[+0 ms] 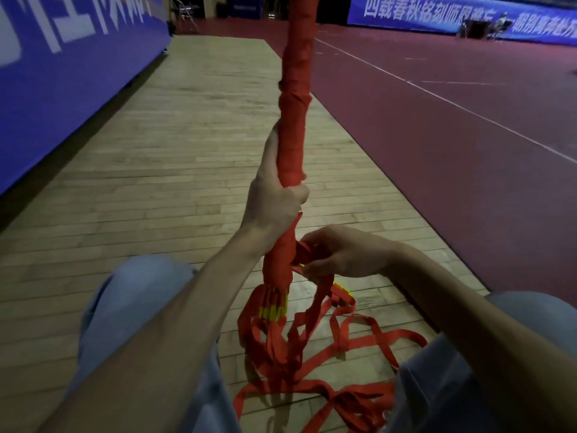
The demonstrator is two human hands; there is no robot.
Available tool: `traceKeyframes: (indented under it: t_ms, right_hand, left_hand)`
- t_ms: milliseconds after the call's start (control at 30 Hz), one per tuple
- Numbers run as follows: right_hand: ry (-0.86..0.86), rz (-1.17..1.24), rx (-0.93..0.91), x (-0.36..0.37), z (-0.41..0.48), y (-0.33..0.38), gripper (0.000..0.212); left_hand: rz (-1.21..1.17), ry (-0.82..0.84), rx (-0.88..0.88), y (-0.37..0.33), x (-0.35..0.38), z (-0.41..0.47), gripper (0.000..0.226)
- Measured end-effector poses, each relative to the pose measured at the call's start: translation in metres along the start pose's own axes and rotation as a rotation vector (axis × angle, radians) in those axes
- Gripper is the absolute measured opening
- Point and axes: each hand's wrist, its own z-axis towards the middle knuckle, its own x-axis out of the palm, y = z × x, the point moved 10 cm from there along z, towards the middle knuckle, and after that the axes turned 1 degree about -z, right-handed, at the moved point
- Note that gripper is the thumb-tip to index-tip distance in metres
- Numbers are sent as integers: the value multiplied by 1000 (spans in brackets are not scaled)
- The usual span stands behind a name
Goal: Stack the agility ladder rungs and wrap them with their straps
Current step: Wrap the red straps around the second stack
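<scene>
Rungs [295, 145] stand as one tall bundle, upright over the floor [175, 170], bound in red along most of their length. I take the upright hold as a way of keeping the stack square while the winding goes down. Loose straps [352, 345] trail in loops on the floor below, so I judge the wrap unfinished. The left hand [274, 198] grips the bundle mid-shaft, fingers [301, 192] curled round it to steady it. The right hand [340, 254] pinches a bunch of strap just beside the lower end, probably to feed the next turn. Yellow tips [274, 313] show bare at the bottom.
</scene>
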Motion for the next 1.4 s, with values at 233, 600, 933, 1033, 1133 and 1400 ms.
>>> traceKeyframes:
  t_ms: [233, 600, 933, 1033, 1133, 1400]
  right_hand:
    - [-146, 87, 26, 9, 9, 2, 57]
    - [-63, 90, -233, -2, -4, 26, 16]
    - [60, -10, 53, 0, -2, -10, 15]
    - [-3, -175, 125, -11, 1, -24, 27]
    - [-62, -307, 192, -22, 1, -35, 26]
    - [-108, -187, 69, -6, 3, -10, 30]
  left_hand:
    - [217, -155, 219, -24, -4, -4, 101]
    - [-403, 142, -57, -11, -3, 2, 55]
    - [-218, 105, -59, -6, 19, -4, 43]
    - [-45, -13, 7, -7, 9, 1, 41]
    - [137, -112, 49, -8, -4, 5, 51]
    - [88, -93, 69, -8, 5, -3, 58]
